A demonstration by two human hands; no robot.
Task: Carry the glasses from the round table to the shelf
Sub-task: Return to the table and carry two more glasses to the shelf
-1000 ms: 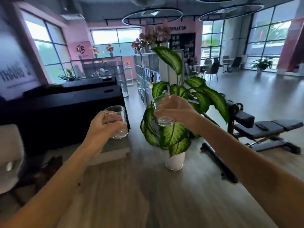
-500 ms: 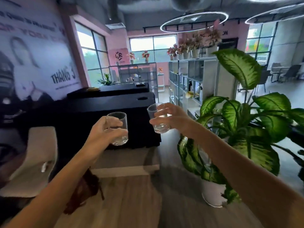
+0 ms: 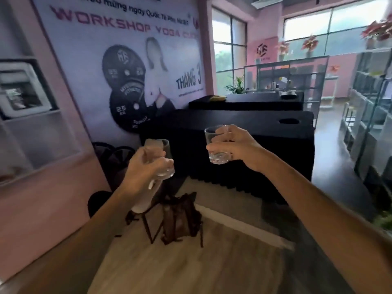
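I hold two clear, empty drinking glasses out in front of me at chest height. My left hand (image 3: 146, 168) wraps around one glass (image 3: 163, 145), whose rim and base show past my fingers. My right hand (image 3: 235, 145) grips the other glass (image 3: 214, 143) from the right side, and it stays upright. A pink wall unit with recessed shelf compartments (image 3: 40, 132) stands at the left, close by. The round table is out of view.
A black draped table (image 3: 244, 132) stands straight ahead, a second one behind it. A stool with a brown backpack (image 3: 180, 219) sits on the wooden floor below my hands. A large poster (image 3: 127, 60) covers the wall. Glass shelving (image 3: 371, 107) lines the right.
The view has swung left: the potted plant has left the frame, while the poster wall and the pink shelf unit have come in. Both hands keep their glasses.
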